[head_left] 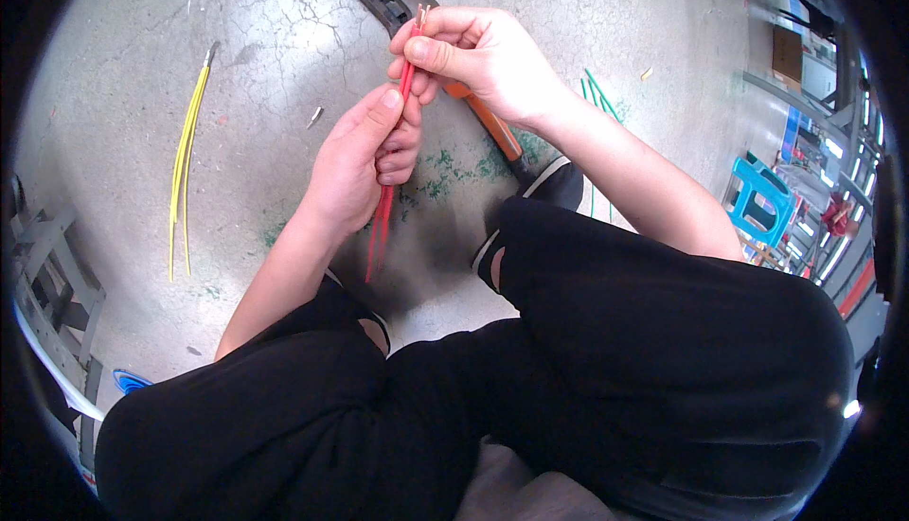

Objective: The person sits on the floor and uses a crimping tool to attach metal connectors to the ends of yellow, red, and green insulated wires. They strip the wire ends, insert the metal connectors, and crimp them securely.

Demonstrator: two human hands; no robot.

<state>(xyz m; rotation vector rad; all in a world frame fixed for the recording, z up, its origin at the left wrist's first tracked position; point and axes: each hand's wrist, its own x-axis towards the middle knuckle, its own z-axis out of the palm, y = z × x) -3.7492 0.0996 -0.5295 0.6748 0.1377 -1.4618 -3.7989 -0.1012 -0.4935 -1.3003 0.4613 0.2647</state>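
**Red wires pinched between two hands, copper ends up**

From where I stand, the person sits over a grey, cracked concrete floor (284, 67), holding a thin bundle of red insulated wires (407, 79) above it. The left hand (365, 142) has its fingers curled closed round the middle of the bundle, thumb laid along it. The right hand (473, 52) grips higher up, thumb pressed against its bent fingers with the wires caught between, close to the bare copper ends (421, 19).

The bundle's long axis runs toward the floor's far edge, leaning slightly right; the loose red tails hang back toward the person's shoes. The relation that counts is at the stripped end: it sticks out just past the right hand's fingertips, so that hand is the nearer one. Behind it on the floor lies a hand tool with a dark metal head and orange handle (490, 123), slanting beneath the right hand; I can't tell how high the copper sits above it.

Toward the floor's left edge lie long yellow wires (185, 166), with a small silvery metal piece (315, 117) between them and the left hand. Thin green wires (598, 95) lie toward the right edge, beyond the right forearm.
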